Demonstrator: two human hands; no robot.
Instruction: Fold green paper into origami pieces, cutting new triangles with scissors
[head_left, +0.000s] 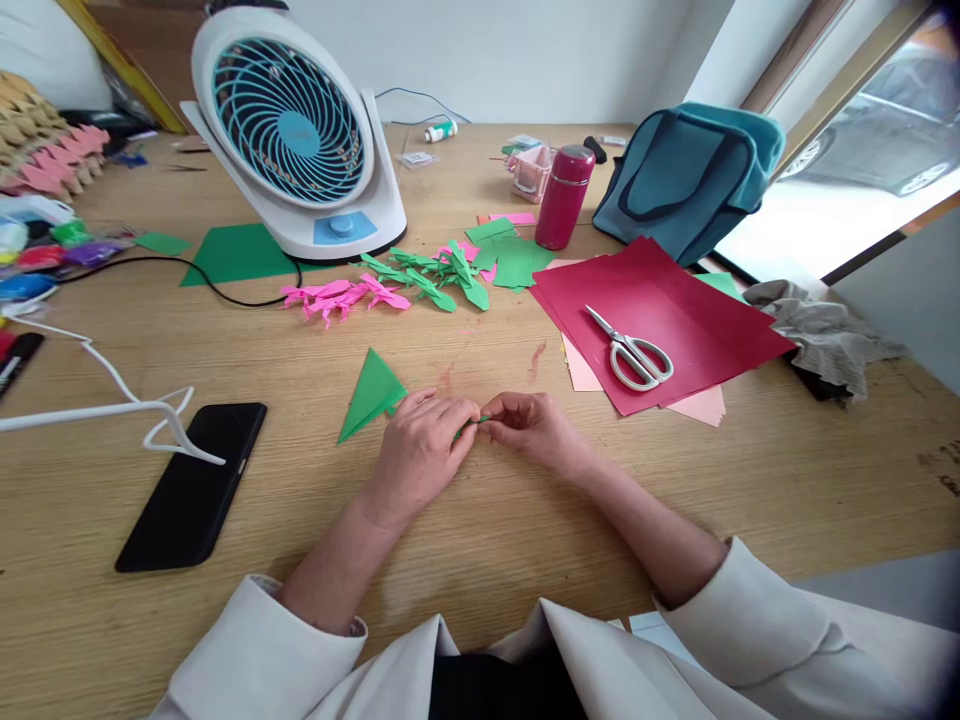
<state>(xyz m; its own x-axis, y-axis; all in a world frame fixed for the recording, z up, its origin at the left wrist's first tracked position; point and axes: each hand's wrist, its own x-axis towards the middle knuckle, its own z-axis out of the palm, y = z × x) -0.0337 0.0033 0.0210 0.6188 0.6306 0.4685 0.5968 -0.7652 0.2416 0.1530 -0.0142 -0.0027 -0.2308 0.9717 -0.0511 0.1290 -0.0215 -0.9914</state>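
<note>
A green folded paper [370, 392] shows as a flat triangle on the table, running under the fingers of my left hand [429, 440]. That hand is closed over it, and most of the paper there is hidden. Between the thumb and fingertips of my right hand [529, 425] a thin green tip of paper is pinched, close against the left fingertips. Beyond my hands lie several pink folded paper figures [341, 298] and green folded paper figures [435, 273]. Scissors [634, 352] rest on red paper sheets [697, 300] to the right.
A white fan [300, 140] stands at the back left. To the left lie a black phone [195, 485] and a white stand arm [112, 410]. A pink bottle [564, 197] and a teal bag [679, 180] stand at the back right; a crumpled cloth [821, 325] lies right.
</note>
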